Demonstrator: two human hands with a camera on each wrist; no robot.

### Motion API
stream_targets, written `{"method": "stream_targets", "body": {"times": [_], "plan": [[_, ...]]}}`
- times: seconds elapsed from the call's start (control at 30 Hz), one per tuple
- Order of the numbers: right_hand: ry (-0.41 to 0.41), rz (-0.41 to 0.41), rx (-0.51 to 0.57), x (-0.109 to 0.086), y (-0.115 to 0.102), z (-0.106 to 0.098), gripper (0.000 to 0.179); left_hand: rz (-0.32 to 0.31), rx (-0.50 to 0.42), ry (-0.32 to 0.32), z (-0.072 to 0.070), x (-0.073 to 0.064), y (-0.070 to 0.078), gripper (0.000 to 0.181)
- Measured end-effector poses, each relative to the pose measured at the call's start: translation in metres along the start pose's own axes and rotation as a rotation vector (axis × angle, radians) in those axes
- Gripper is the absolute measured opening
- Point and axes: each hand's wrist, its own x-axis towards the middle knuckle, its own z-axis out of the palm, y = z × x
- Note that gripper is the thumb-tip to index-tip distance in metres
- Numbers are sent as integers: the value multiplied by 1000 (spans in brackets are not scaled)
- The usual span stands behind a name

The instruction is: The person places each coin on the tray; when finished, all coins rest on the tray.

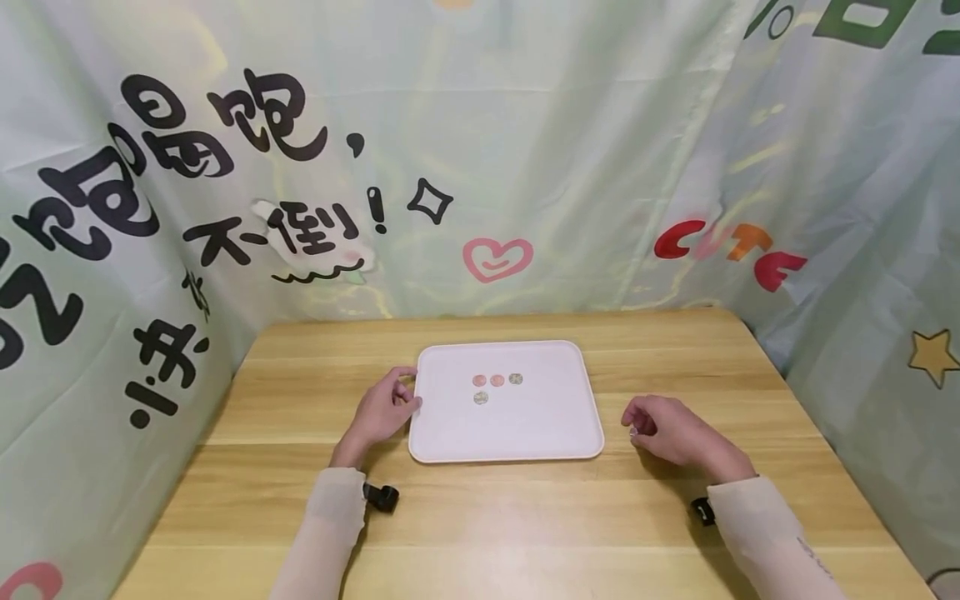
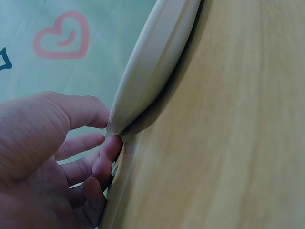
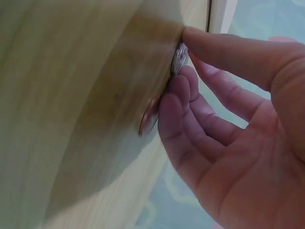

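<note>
A white tray (image 1: 525,425) with rounded corners lies on the wooden table, with copper coins (image 1: 479,381) and silver coins (image 1: 481,398) on it in two rows. My left hand (image 1: 385,408) holds the tray's left edge, its thumb at the rim and fingertips low beside it. To the right of the tray, my right hand (image 1: 667,429) is down at the tabletop. A silver coin (image 3: 179,58) sits between its thumb and fingertips. Close by its curled fingers a copper coin (image 3: 149,116) lies on the wood; in the head view the hand hides that coin.
The wooden table (image 1: 480,533) reaches back to a printed cloth (image 1: 585,192) that hangs behind it and along both sides. A black wrist camera (image 1: 382,498) pokes out at the left cuff, and another wrist camera (image 1: 702,511) at the right one.
</note>
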Motion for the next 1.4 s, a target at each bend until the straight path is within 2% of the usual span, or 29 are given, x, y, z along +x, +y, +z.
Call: {"method": "stream_targets", "body": {"times": [0.3,0.53,0.8,1.03,1.4], "plan": [[-44,31,31,2,1,-7,19,28,4,3,-2,2,3,53],[-76,46,19,5,1,-9,20,22,15,-4,-3,3,4,53],[-48,-1,51,3,2,-8,13,11,6,4,-2,3,3,53],[24,13,133,4,5,-5,3,5,7,3,-1,3,3,52],[208,-17,226,16,-5,1,10,-5,7,3,0,2,0,52]]}}
